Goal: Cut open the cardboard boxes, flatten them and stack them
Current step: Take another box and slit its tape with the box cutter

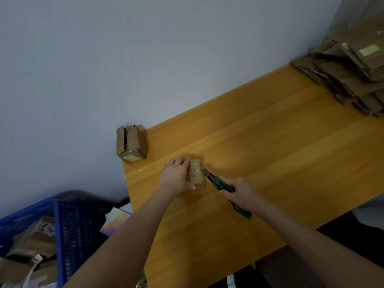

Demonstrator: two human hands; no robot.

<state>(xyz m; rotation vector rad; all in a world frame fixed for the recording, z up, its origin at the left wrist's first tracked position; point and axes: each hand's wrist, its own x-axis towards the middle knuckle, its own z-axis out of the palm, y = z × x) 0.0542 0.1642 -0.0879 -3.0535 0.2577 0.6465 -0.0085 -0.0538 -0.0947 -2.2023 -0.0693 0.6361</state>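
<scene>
Cardboard box (196, 172): small, brown and taped, it lay on the counter (270, 152) near the left end, under the left grip (176, 175).
Left grip: clasped over the box from above, fingers across the far side and thumb on the near side, pressing it down onto the counter.
Right grip (243, 192): wrapped around the handle of the green knife (217, 182), to the right of the box.
Green knife: pointed up and left, its dark front end touched the box's right edge; its tail stuck out behind the hand.
Second box (131, 143): stood at the far left corner of the counter by the wall (104, 59), top flaps partly open, apart from the held one.
Flattened stack (353, 80): brown sheets lay piled at the far right end of the counter, well apart from both boxes.
Counter: yellow wood-grain top, set along the pale wall.
Blue basket (68, 225): sat at lower left beside the counter, holding more cardboard boxes (35, 242).
</scene>
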